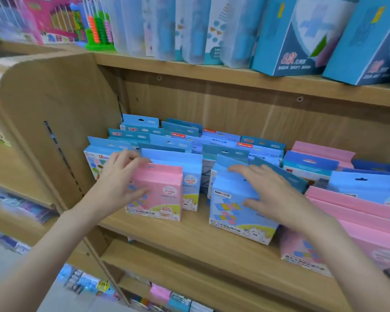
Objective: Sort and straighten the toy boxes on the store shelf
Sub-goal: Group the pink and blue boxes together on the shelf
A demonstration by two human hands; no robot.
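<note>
On the middle wooden shelf [189, 235] stand rows of small blue and pink toy boxes. My left hand [119, 176] grips the left side of a pink box [160, 194] at the front, fingers over its top edge and thumb on its face. My right hand [273, 194] lies on a blue box [236, 212] at the front centre, fingers spread over its top and thumb on its front. Behind them stand several more blue boxes [173, 140], some leaning. A stack of pink boxes [356, 219] fills the right side.
A wooden side panel [54, 122] closes the shelf on the left. The shelf above carries tall blue boxes [297, 37] and a green abacus toy [97, 28]. Lower shelves hold more small packs [162, 296]. Bare shelf board lies in front of the two held boxes.
</note>
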